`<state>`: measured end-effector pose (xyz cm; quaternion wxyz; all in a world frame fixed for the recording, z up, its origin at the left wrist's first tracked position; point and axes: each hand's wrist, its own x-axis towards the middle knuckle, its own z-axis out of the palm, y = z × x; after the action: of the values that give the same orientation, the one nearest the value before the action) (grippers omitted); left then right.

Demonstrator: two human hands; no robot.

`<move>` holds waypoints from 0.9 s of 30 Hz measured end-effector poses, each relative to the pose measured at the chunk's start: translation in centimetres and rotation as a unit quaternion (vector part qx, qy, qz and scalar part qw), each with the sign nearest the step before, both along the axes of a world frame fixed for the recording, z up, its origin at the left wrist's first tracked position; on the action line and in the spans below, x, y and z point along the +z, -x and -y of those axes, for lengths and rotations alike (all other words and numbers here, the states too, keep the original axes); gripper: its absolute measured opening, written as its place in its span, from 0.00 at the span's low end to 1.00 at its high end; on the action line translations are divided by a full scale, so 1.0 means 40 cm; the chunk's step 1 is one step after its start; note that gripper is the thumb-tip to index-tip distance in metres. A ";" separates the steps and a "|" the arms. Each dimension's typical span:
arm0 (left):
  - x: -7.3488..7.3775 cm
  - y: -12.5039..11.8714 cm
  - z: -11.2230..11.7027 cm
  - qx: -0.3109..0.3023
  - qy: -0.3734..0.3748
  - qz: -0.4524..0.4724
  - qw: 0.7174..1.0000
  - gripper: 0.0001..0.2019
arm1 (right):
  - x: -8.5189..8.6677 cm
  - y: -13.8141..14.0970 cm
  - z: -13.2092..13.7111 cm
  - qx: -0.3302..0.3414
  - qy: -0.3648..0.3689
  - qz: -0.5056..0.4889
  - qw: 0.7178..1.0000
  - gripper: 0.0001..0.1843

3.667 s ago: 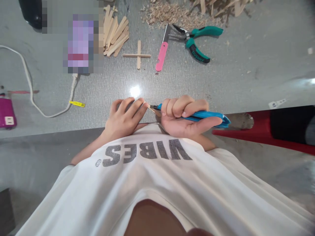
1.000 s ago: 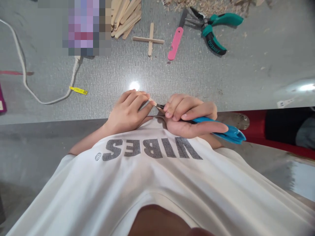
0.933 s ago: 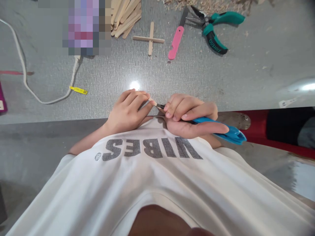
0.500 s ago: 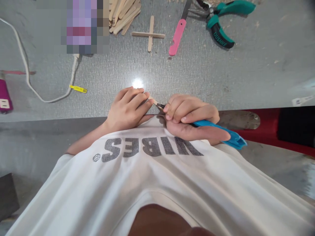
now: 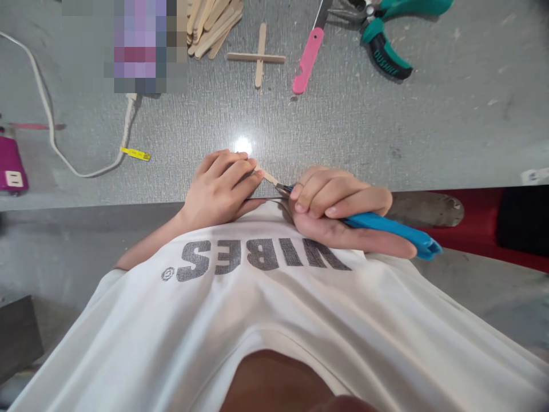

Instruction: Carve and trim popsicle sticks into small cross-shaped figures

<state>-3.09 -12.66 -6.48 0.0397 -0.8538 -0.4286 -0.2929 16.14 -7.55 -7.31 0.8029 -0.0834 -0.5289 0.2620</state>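
The left hand (image 5: pixel 221 191) has its fingers (image 5: pixel 247 187) bent and drawn together, holding a wooden craft stick (image 5: pixel 268 177) at the edge of the surface (image 5: pixel 343 131) nearest the body. The stick is pale tan, flat and narrow; only a short length pokes out from the left fingertips, slanting toward the right fingers, and the rest is hidden beneath the left hand.

The right hand (image 5: pixel 338 200) has its fingers curled firmly round a bright blue utility knife (image 5: pixel 403 232), thumb stretched along the handle, whose butt sticks out behind the thumb. Its dark metal front end emerges ahead of the right fingers and meets the exposed end of the stick; whether it bites into the wood, I cannot tell.

Beyond the left fingertips lie a cross of two craft sticks (image 5: pixel 261 58) and a pile of similar craft sticks (image 5: pixel 217 28). Ahead of the right fingers lie a pink-handled knife (image 5: pixel 307 62) and, beside it, long-nose pliers (image 5: pixel 380 48) with teal-and-black grips.
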 end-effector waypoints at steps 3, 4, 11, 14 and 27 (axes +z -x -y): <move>0.003 0.002 0.000 -0.003 0.010 0.000 1.000 0.21 | 0.041 0.018 -0.012 0.017 -0.013 -0.034 0.999 0.35; 0.004 0.003 0.001 -0.002 0.011 -0.001 1.000 0.21 | 0.052 0.026 -0.017 0.017 -0.016 -0.048 0.999 0.36; 0.002 0.003 0.005 0.004 0.029 -0.007 1.000 0.22 | 0.067 0.062 -0.041 -0.039 -0.008 -0.047 0.998 0.43; -0.003 0.004 0.005 -0.001 0.045 0.004 0.999 0.23 | 0.052 0.058 -0.047 -0.032 -0.012 -0.040 0.999 0.44; -0.001 0.008 0.009 -0.007 0.072 0.022 0.997 0.23 | 0.041 0.093 -0.055 -0.180 0.017 -0.017 0.983 0.36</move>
<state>-3.42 -13.02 -6.53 -0.0332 -0.8507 -0.4431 -0.2808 12.42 -5.35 -5.68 0.8442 -0.1866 -0.4870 0.1236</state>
